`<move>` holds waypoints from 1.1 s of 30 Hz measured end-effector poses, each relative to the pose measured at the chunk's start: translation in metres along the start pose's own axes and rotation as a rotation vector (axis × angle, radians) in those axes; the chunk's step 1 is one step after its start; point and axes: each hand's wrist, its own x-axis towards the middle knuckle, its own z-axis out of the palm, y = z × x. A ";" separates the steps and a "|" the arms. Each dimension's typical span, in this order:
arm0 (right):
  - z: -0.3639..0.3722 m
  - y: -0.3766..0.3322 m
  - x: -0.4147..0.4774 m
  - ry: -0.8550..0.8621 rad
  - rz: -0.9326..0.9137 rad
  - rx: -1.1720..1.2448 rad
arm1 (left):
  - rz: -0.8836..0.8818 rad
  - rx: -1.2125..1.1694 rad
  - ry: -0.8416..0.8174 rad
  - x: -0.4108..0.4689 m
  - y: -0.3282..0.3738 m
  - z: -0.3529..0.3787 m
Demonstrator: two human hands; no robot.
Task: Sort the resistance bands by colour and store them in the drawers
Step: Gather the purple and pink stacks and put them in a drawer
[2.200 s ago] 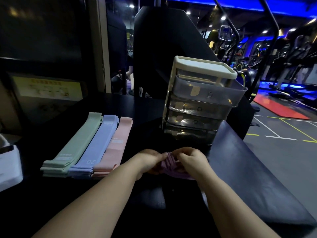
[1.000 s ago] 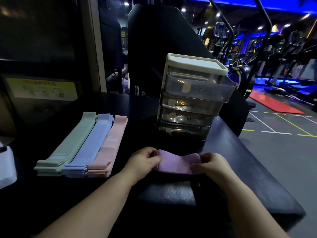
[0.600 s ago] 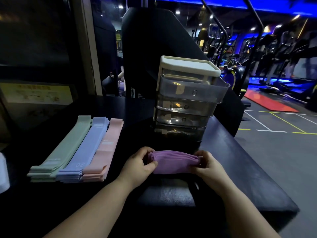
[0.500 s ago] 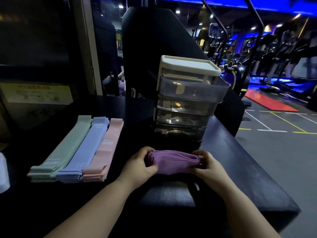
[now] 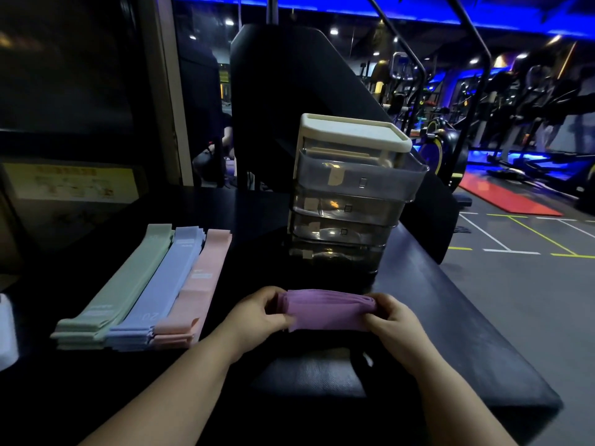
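Observation:
A folded bundle of purple resistance bands [image 5: 328, 310] is held flat just above the dark table. My left hand [image 5: 257, 317] pinches its left end and my right hand [image 5: 391, 320] grips its right end. Behind the bundle stands a clear drawer unit [image 5: 351, 201] with a cream top; its top drawer [image 5: 360, 180] is pulled out toward me. To the left lie three flat stacks side by side: green bands [image 5: 128, 281], blue bands [image 5: 164, 284] and pink bands [image 5: 196, 284].
The black table [image 5: 450, 333] ends at the right, with gym floor beyond it. A white object [image 5: 6, 329] sits at the far left edge. A large black machine panel [image 5: 289, 101] rises behind the drawers.
The crumpled purple bundle has been spread out and folded flat between my hands, then lifted slightly toward the drawers. The three stacks on the left have not moved.

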 end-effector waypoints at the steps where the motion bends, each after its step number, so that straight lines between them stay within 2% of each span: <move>1: -0.001 0.000 0.001 0.009 0.005 0.043 | -0.005 -0.061 -0.022 0.000 0.002 -0.002; 4: -0.005 -0.005 0.005 0.032 -0.011 0.115 | 0.002 -0.223 -0.041 0.002 0.012 -0.006; 10: -0.022 -0.035 0.021 0.128 -0.152 0.247 | 0.100 -0.343 0.048 0.021 0.053 -0.015; 16: -0.052 -0.082 0.046 0.206 -0.329 0.365 | 0.287 -0.316 0.134 0.041 0.111 -0.032; 24: -0.089 -0.145 0.077 0.299 -0.400 0.351 | 0.483 -0.324 0.214 0.062 0.183 -0.049; 33: -0.106 -0.162 0.119 0.465 -0.337 0.108 | 0.428 -0.111 0.316 0.090 0.214 -0.045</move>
